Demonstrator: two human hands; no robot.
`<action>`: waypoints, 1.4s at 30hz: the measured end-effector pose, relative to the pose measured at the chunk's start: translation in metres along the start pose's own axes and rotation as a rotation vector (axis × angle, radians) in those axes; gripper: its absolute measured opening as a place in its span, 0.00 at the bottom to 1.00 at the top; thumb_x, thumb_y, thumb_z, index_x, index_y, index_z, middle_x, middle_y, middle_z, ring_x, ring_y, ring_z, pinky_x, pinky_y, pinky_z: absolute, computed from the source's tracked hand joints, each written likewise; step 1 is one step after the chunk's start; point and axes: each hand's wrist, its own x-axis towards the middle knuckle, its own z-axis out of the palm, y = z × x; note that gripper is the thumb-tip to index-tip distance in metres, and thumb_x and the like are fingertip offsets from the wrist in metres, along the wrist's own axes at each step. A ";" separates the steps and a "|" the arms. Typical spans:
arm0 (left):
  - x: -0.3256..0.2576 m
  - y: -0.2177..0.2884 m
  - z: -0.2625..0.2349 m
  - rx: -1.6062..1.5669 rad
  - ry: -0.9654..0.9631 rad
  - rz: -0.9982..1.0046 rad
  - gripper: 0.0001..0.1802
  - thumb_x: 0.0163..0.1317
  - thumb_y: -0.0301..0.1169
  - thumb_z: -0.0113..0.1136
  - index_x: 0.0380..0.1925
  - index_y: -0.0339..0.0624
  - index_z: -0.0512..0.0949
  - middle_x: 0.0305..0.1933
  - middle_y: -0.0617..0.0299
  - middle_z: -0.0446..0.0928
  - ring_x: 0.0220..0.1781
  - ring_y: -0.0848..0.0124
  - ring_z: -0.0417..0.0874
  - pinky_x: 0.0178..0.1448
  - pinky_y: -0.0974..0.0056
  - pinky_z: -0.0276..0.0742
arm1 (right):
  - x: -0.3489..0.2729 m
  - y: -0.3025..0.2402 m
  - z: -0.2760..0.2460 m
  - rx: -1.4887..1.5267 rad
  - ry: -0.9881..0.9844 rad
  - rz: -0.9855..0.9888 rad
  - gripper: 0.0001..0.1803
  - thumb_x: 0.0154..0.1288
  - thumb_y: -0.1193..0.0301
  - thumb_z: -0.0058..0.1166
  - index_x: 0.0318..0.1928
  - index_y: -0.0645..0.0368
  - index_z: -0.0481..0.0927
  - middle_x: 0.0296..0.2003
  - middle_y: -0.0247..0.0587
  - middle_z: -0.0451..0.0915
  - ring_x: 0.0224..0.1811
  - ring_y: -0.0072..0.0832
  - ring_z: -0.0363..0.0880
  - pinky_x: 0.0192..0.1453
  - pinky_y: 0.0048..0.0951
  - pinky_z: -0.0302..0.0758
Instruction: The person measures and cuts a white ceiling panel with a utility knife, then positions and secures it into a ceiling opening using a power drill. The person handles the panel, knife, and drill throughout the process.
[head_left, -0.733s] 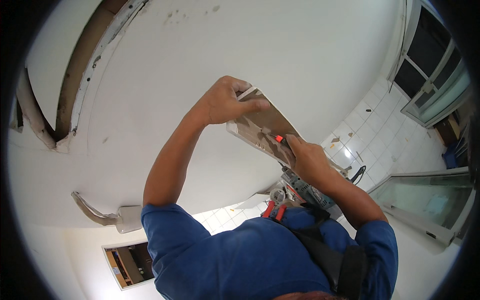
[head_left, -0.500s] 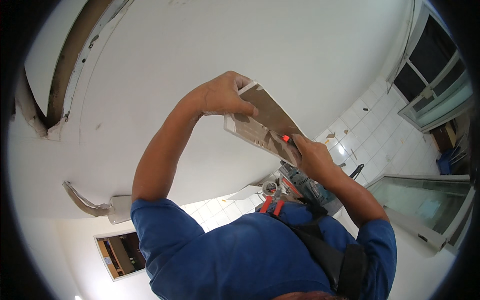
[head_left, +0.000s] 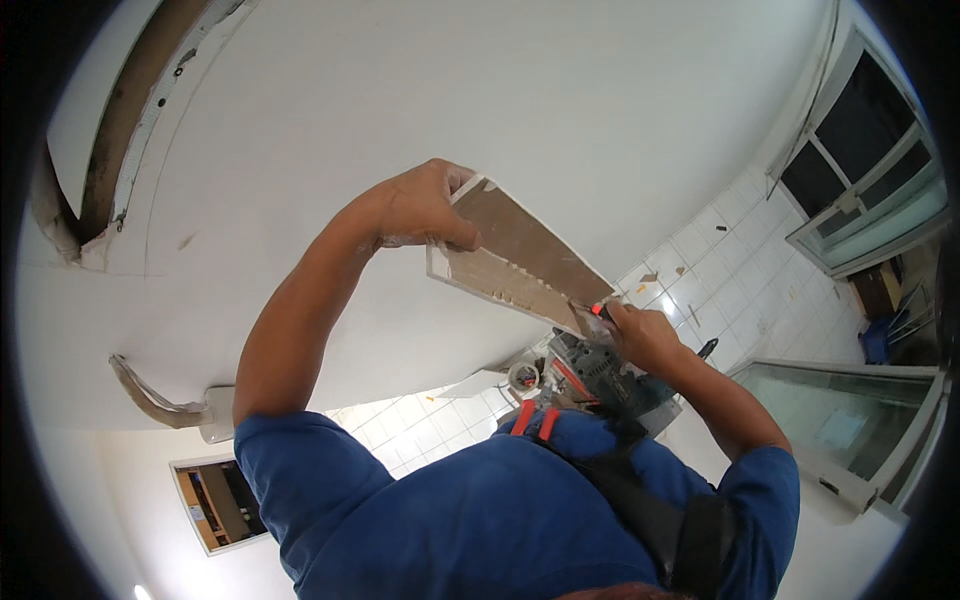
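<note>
Overhead, the left hand (head_left: 420, 205) has its fingers curled tight over the upper end of a long brown-backed, white-edged plasterboard strip (head_left: 515, 260), held just under the white ceiling (head_left: 480, 90). The right hand (head_left: 640, 335) is closed on the strip's lower end, beside a small red-tipped tool (head_left: 598, 311). White tiled wall (head_left: 730, 270) and a dark window (head_left: 860, 150) lie beyond. Since half a second ago, the strip sits slightly lower.
</note>
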 end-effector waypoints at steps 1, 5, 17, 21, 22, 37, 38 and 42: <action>-0.001 -0.003 0.002 -0.014 -0.018 -0.003 0.30 0.39 0.32 0.75 0.46 0.31 0.84 0.38 0.55 0.86 0.39 0.68 0.86 0.47 0.63 0.82 | -0.006 0.012 0.006 -0.032 -0.063 0.043 0.16 0.76 0.60 0.51 0.52 0.60 0.74 0.38 0.58 0.84 0.38 0.58 0.85 0.41 0.55 0.80; 0.003 -0.016 -0.002 -0.008 0.018 0.045 0.30 0.39 0.32 0.76 0.46 0.31 0.84 0.38 0.54 0.86 0.38 0.68 0.85 0.48 0.62 0.82 | -0.008 0.034 -0.004 -0.050 -0.043 0.077 0.15 0.78 0.61 0.49 0.52 0.59 0.75 0.39 0.56 0.85 0.37 0.57 0.85 0.40 0.54 0.80; 0.005 -0.001 -0.003 0.057 0.022 -0.017 0.29 0.39 0.34 0.76 0.44 0.31 0.84 0.37 0.55 0.86 0.36 0.69 0.85 0.45 0.63 0.81 | 0.041 -0.041 -0.003 0.167 0.280 -0.179 0.14 0.73 0.65 0.58 0.50 0.61 0.76 0.40 0.56 0.83 0.37 0.55 0.84 0.40 0.50 0.81; 0.004 -0.002 -0.005 0.046 -0.011 -0.036 0.29 0.39 0.34 0.75 0.44 0.31 0.84 0.37 0.56 0.86 0.36 0.69 0.85 0.45 0.63 0.81 | 0.034 -0.014 0.011 0.104 0.093 -0.082 0.15 0.73 0.61 0.55 0.50 0.59 0.76 0.42 0.55 0.85 0.39 0.56 0.85 0.40 0.53 0.80; 0.004 -0.002 -0.005 0.050 -0.016 -0.043 0.29 0.40 0.34 0.75 0.45 0.31 0.84 0.37 0.56 0.86 0.37 0.69 0.85 0.45 0.63 0.81 | 0.032 -0.007 0.012 0.065 0.038 -0.043 0.16 0.73 0.59 0.54 0.51 0.58 0.76 0.43 0.54 0.85 0.40 0.56 0.85 0.40 0.55 0.80; -0.004 -0.033 -0.002 -0.002 0.029 -0.031 0.28 0.40 0.33 0.76 0.45 0.31 0.84 0.38 0.54 0.86 0.39 0.67 0.85 0.49 0.62 0.82 | 0.008 0.023 0.013 -0.079 -0.140 0.024 0.12 0.71 0.67 0.51 0.51 0.58 0.76 0.38 0.54 0.86 0.41 0.53 0.87 0.44 0.52 0.81; -0.005 -0.031 -0.001 -0.009 0.034 -0.035 0.28 0.40 0.33 0.75 0.45 0.31 0.84 0.38 0.55 0.86 0.38 0.68 0.85 0.47 0.63 0.82 | 0.007 0.022 0.013 -0.088 -0.151 0.027 0.12 0.71 0.67 0.51 0.51 0.58 0.76 0.37 0.54 0.86 0.40 0.53 0.87 0.43 0.52 0.81; -0.006 -0.023 -0.003 -0.024 0.036 -0.023 0.28 0.40 0.32 0.73 0.45 0.32 0.86 0.36 0.56 0.86 0.36 0.69 0.85 0.45 0.64 0.81 | 0.010 0.026 0.017 -0.129 -0.152 0.027 0.12 0.71 0.67 0.51 0.50 0.59 0.76 0.35 0.53 0.86 0.39 0.52 0.87 0.42 0.52 0.81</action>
